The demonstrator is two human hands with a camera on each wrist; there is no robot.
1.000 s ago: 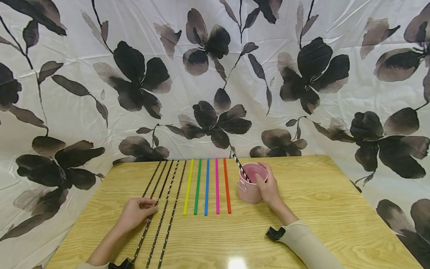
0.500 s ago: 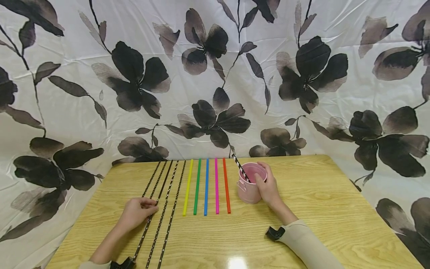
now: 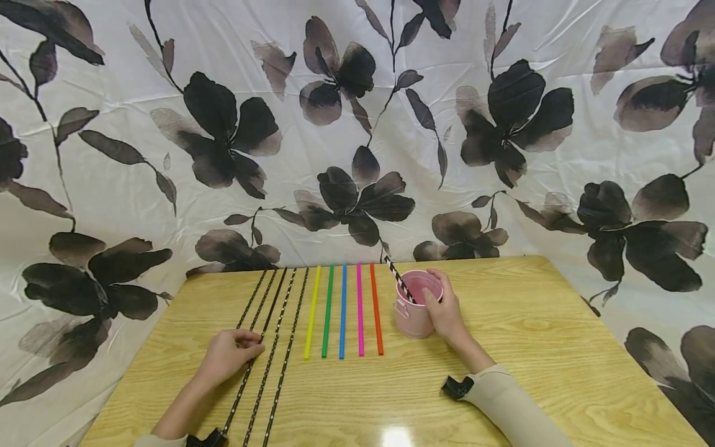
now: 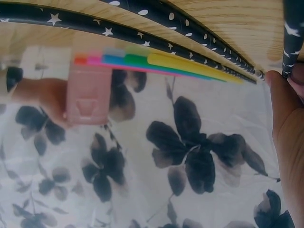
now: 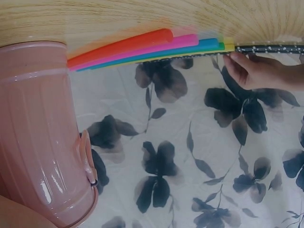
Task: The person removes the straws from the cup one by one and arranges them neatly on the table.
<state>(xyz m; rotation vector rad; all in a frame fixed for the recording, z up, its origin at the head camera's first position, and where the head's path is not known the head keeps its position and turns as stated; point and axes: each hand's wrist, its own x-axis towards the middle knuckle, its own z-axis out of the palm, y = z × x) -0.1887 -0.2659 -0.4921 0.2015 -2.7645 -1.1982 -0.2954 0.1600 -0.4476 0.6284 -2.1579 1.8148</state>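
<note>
My left hand is low over the left of the table, thumb and fingertips pinching a black patterned paper straw that lies there. In the left wrist view this black straw meets the thumb and a fingertip at the right edge. My right hand grips the rim of a small pink bucket, thumb inside and fingers round the outer far side. One black-and-white striped straw leans out of the bucket's left side. The right wrist view shows the bucket's pink wall close up.
Several plain straws lie side by side mid-table: yellow, green, blue, pink and red. Longer black patterned straws flank my left hand. A floral cloth hangs behind the wooden table.
</note>
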